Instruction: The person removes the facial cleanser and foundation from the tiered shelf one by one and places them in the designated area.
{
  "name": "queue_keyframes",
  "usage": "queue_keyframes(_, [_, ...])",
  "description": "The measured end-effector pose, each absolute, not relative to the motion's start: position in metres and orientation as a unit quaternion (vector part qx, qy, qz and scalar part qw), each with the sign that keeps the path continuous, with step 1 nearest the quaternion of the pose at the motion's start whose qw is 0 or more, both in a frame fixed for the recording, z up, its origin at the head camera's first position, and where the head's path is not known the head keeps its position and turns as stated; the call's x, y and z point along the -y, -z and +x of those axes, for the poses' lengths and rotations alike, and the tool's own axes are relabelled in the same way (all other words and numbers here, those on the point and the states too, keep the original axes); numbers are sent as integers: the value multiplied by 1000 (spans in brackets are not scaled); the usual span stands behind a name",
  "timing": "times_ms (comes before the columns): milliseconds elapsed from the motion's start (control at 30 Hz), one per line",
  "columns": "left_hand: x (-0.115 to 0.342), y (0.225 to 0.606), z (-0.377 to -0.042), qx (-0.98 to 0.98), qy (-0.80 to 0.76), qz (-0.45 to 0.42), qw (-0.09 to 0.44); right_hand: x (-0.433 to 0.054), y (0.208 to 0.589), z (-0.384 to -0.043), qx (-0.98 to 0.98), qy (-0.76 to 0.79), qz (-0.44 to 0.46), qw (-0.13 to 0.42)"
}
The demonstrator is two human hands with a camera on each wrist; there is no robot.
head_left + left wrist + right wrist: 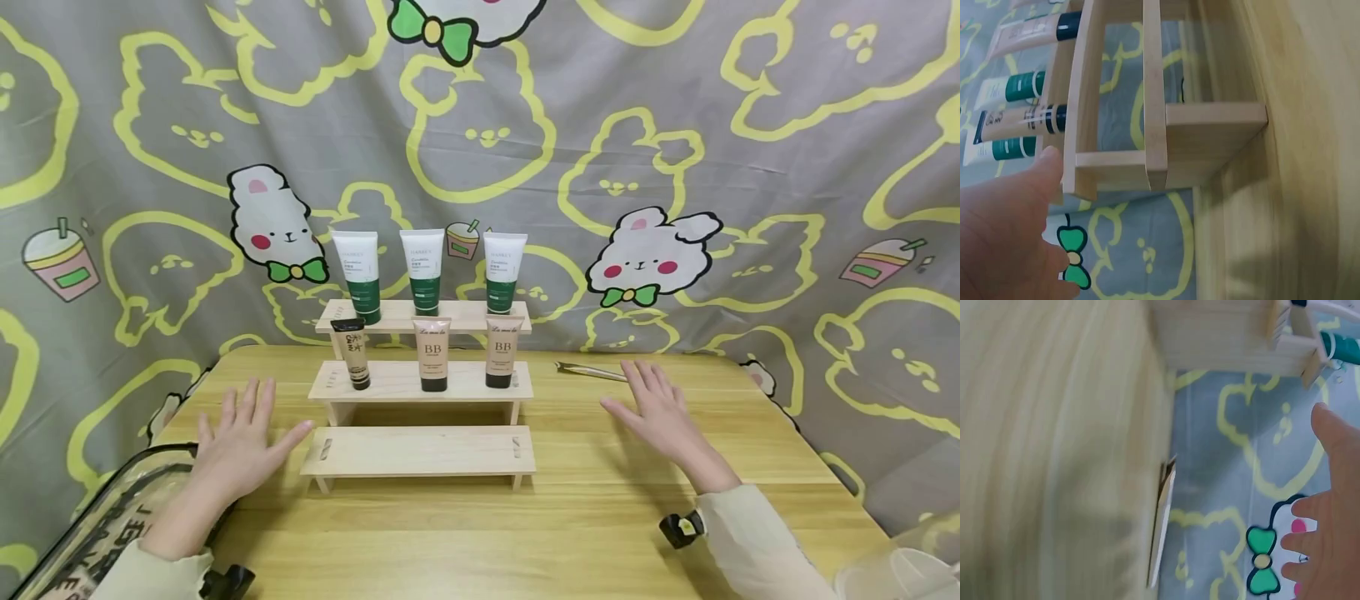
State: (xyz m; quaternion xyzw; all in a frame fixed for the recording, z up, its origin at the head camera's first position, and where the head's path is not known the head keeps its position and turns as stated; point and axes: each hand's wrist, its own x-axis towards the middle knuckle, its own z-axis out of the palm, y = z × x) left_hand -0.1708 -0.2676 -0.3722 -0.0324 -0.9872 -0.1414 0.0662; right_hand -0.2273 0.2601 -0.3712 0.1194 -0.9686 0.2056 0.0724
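Note:
A three-step wooden stand (420, 450) is in the middle of the head view. Three white-and-green tubes (426, 275) are on its top step. On the middle step are two pink BB cream tubes (432, 358) and a smaller gold-and-black tube (356, 354); the bottom step is bare. My left hand (238, 446) hovers left of the stand with its fingers spread and holds nothing. To the right, my right hand (663, 417) is likewise spread and holds nothing, its fingertips close to a flat gold packet (592, 372) lying on the table.
A clear, black-edged bag (127, 517) with dark lettering lies at the left edge of the wooden table (465, 542). Part of a clear plastic container (900, 571) shows at the lower right corner. A patterned grey curtain (525, 100) hangs behind the table.

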Motion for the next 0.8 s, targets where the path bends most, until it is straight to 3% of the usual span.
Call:
queue_keyframes(267, [255,377,-162,984,165,-64,36,-234,360,-232,938,-283,177,94])
queue_keyframes(800, [251,389,-156,960,240,-140,-10,-170,341,-244,833,-497,229,85])
